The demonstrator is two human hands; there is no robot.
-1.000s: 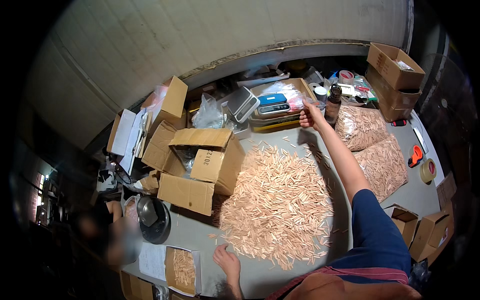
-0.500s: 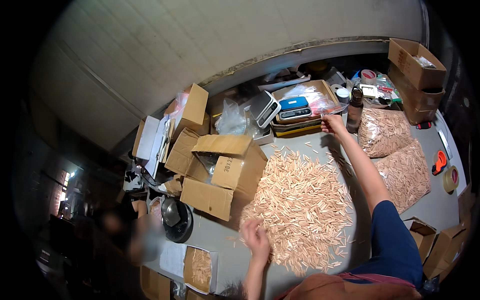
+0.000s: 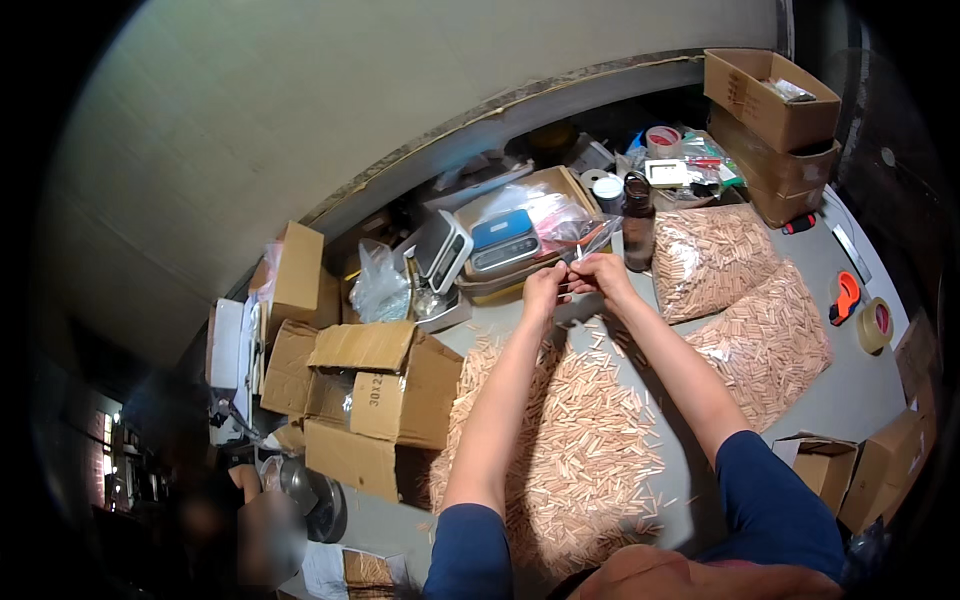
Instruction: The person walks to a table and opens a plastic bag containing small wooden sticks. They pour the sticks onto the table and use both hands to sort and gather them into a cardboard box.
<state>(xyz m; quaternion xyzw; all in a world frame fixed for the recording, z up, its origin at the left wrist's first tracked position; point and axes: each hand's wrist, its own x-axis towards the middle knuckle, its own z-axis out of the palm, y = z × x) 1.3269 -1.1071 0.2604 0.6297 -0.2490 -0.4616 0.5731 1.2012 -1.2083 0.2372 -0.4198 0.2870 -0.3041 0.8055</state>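
Both my hands meet over the far edge of a heap of short wooden dowel pins. My right hand is closed with pinched fingers on a thin clear plastic bag, which sticks up beyond the fingers. My left hand is closed too, its fingertips pressed against the right ones at the bag; its exact grip is partly hidden. Just beyond them is an open carton with plastic bags in it and a blue-topped digital scale on it.
Two filled bags of dowel pins lie to the right, near an orange tape cutter and a tape roll. An open cardboard box stands left of the heap. A dark bottle stands behind. Another person's arm shows at left.
My left hand has left the near left side of the heap and reached forward to my right hand. Both hands are now together. The whole view has shifted.
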